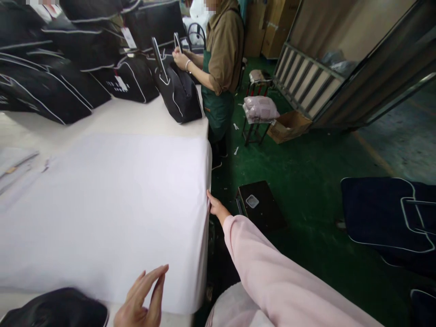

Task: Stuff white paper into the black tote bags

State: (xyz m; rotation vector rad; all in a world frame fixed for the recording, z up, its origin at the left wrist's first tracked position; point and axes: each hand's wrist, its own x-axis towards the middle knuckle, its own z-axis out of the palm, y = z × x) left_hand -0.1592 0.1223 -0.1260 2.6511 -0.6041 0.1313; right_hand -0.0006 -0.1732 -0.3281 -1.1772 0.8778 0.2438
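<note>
Touching white sheet (pixel 102 204), right hand (pixel 215 206), left hand (pixel 143 299)

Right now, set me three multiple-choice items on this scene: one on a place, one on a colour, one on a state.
1. Where is the person's right hand?
A. At the side edge of the white sheet stack
B. On the dark stool
C. Inside a bag

2. What colour is the right sleeve?
A. Green
B. Pale pink
C. Black

3. How is the left hand?
A. Clenched in a fist
B. Gripping a bag handle
C. Open, fingers spread at the stack's near edge

Answers:
1 A, its fingertips touch the stack's side.
2 B, the cloth is pale pink against the green floor.
3 C, the palm is open and holds nothing.
</note>
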